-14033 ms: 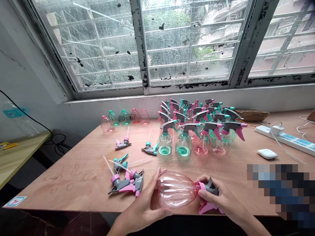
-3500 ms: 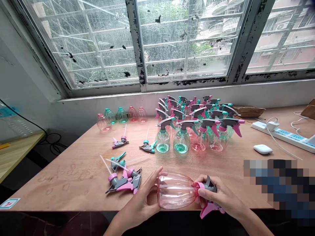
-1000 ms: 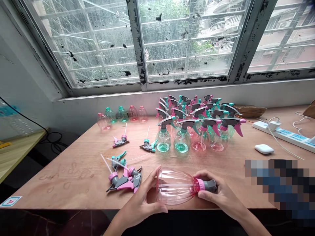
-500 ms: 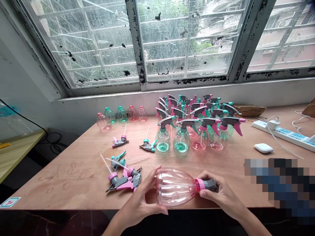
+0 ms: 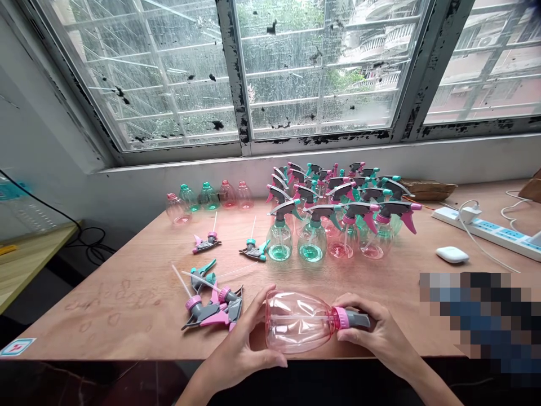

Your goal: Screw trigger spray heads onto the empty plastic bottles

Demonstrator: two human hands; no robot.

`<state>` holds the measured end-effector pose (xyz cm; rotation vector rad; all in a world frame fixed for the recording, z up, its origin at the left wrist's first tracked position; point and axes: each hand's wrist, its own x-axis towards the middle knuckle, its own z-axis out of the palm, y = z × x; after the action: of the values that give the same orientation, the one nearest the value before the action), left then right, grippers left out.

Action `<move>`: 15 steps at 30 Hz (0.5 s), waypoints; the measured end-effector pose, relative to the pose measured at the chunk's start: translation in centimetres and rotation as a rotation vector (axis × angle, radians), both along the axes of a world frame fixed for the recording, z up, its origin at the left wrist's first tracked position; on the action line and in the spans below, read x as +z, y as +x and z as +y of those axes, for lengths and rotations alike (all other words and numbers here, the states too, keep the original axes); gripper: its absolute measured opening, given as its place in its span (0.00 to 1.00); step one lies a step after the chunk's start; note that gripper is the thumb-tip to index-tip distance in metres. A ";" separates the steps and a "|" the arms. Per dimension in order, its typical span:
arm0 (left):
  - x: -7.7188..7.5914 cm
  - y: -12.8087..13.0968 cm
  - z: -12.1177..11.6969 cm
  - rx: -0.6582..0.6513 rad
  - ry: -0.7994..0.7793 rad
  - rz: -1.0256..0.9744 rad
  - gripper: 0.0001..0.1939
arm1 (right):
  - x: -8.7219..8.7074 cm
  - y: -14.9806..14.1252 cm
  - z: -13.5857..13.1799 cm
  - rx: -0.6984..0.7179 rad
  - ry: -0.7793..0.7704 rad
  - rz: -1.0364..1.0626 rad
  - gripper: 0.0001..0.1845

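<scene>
While bottle [image 5: 296, 322] is held, sticker [image 5: 17, 347] shows.

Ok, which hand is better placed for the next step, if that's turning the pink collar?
Probably the right hand: it holds the grey spray head beside the collar, while the left hand cups the bottle at its base.

Held sideways, the clear pink bottle [image 5: 298, 322] bears a grey sprayer [image 5: 357, 320].
</scene>
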<state>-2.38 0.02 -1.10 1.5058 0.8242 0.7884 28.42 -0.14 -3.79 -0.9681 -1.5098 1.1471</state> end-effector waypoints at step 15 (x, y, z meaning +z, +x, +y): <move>1.1 0.4 -0.1 -0.055 0.109 0.113 0.50 | -0.4 0.6 0.5 0.080 -0.093 0.036 0.16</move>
<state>-2.02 -0.06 0.04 1.6749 0.8310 0.7227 29.06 0.39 -4.16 -0.9516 -1.4883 1.2953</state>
